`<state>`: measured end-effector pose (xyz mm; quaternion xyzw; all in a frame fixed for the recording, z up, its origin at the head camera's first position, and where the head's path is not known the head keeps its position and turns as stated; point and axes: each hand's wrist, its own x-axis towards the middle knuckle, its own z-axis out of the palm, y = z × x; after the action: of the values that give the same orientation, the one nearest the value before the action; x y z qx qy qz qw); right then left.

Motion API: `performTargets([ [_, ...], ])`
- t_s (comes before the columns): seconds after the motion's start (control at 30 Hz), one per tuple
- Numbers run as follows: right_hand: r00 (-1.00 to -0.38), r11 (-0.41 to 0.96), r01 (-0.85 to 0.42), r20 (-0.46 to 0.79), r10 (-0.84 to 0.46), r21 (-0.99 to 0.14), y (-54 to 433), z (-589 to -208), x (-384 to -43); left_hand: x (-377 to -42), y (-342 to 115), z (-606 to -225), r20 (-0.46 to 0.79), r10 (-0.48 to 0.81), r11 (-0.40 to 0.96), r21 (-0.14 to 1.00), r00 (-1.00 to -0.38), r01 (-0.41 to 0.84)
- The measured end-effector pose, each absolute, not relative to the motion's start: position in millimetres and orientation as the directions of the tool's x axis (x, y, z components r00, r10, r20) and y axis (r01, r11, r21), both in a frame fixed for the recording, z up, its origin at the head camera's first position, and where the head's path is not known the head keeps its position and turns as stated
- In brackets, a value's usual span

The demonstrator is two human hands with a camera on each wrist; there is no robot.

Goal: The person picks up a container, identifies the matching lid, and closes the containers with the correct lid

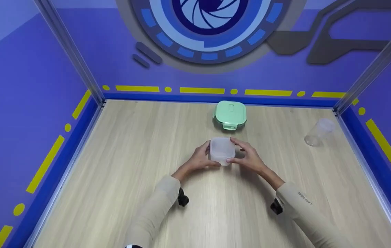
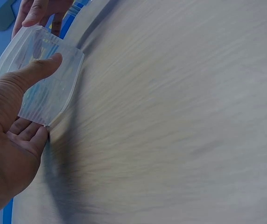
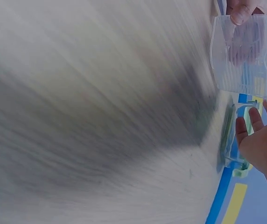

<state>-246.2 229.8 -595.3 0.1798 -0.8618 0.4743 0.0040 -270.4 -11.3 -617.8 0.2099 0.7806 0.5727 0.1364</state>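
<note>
A small square container of translucent plastic (image 1: 222,150) is between both hands, over the middle of the table, with a shadow beside it. My left hand (image 1: 200,157) grips it from the left, its thumb (image 2: 47,67) along the ribbed near wall and its fingers below and behind. From the other side my right hand (image 1: 249,157) holds it, thumb at the near right corner, index finger at the far right corner of the top. The right wrist view shows the container's wavy ribbed wall (image 3: 241,56) and the right fingers (image 3: 252,121) spread beside it.
A mint-green lidded food box (image 1: 230,113) with a clip stands just behind the container, near the back wall. On the right, a clear plastic cup or jar (image 1: 319,132) is by the table edge. Blue panels (image 1: 27,120) enclose the wooden table (image 1: 130,155) at the back and sides.
</note>
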Motion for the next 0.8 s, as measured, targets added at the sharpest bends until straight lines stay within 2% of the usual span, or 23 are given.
performTargets([
  [0.33,-0.925,0.503,-0.353,0.215,-0.313,-0.789,228.1,-596.3,-244.3,-270.3,-11.2,-616.9,0.019,0.487,0.283,0.942,-0.873,0.179],
  [0.8,-0.955,0.406,-0.218,0.108,-0.278,-0.887,224.7,-602.9,-240.8,-272.1,-11.1,-619.4,0.048,0.483,0.256,0.947,-0.874,0.193],
])
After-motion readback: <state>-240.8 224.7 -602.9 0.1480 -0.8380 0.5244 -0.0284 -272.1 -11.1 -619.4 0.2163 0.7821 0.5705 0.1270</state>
